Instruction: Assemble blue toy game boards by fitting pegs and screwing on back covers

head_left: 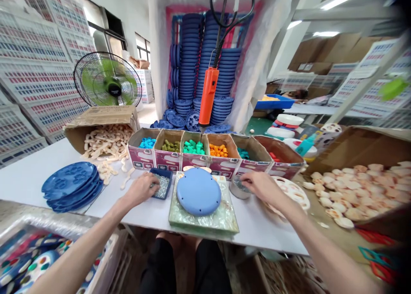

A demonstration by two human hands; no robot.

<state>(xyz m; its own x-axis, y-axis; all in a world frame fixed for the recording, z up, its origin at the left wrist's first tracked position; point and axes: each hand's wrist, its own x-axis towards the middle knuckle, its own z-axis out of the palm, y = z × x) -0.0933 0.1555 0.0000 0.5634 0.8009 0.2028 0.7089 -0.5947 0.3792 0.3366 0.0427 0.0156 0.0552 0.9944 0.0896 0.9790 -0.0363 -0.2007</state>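
Observation:
My left hand point(145, 187) reaches over the left edge of a dark blue tray point(169, 174) of small silvery metal pieces, which look like screws. Its fingers are curled together at the pieces; anything pinched is hidden. On the right, my right hand point(261, 185) dips bent, closed fingers into a round tub point(238, 194) with more small metal pieces. What those fingertips hold does not show. Between the hands, a blue disc-shaped part point(199, 192) with small holes near its rim lies on a plastic-wrapped block point(205, 230).
An orange electric screwdriver point(208, 97) hangs above a row of cardboard bins point(194, 157) with coloured plastic pieces. Blue plates point(72, 184) are stacked at left. A fan point(109, 82) stands behind an open carton point(102, 114). Cream parts point(362, 191) fill a box at right.

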